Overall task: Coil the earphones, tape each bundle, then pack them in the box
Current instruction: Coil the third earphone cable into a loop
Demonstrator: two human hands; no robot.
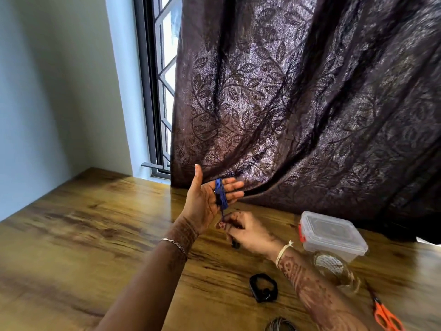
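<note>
My left hand (205, 199) is raised palm up above the table with its fingers straight. A blue earphone cord (220, 193) is wound in loops around those fingers. My right hand (245, 231) sits just below and pinches the loose end of the blue cord. A coiled black earphone bundle (263, 287) lies on the wooden table (83, 235) near the front. A clear plastic box (331, 235) with a lid and a red clasp stands at the right. A roll of clear tape (334, 268) lies in front of the box.
Orange-handled scissors (385, 315) lie at the right front edge. Another coil of grey cord (281, 324) shows at the bottom edge. A dark patterned curtain (298, 103) hangs onto the table's back. A window (164, 80) and a pale wall are at the left.
</note>
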